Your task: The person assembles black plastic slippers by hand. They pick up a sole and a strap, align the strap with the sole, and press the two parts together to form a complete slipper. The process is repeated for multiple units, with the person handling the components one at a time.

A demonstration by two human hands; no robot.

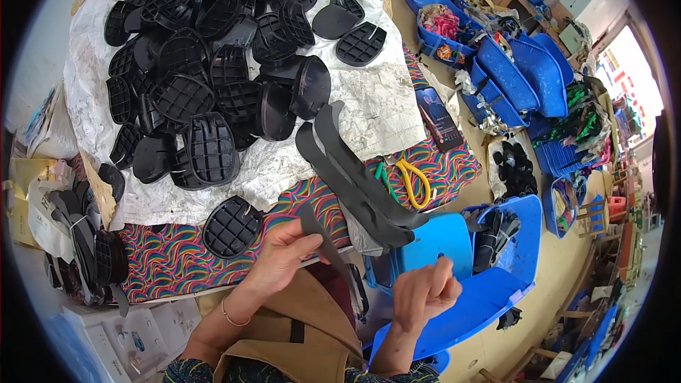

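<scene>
My left hand (pixel 280 259), in front of the table's near edge, pinches a flat black strap (pixel 328 248) between thumb and fingers. The strap hangs down to the right of that hand. My right hand (pixel 424 291) is raised in front of the blue containers with its fingers curled in; whether anything is in them is hidden. Just beyond the left hand, a rounded black plastic piece (pixel 233 227) lies ribbed side up on the patterned cloth (pixel 163 259). Several long black straps (pixel 355 184) lie over the table's edge, right of the left hand.
A heap of similar black pieces (pixel 213 78) covers a white sheet (pixel 376 106). Yellow-handled pliers (pixel 415 183) and a phone (pixel 438 119) lie at the table's right. A blue tub (pixel 489 305) holds dark bundles; more blue tubs (pixel 507 74) stand beyond. Bundled straps (pixel 81 227) sit at left.
</scene>
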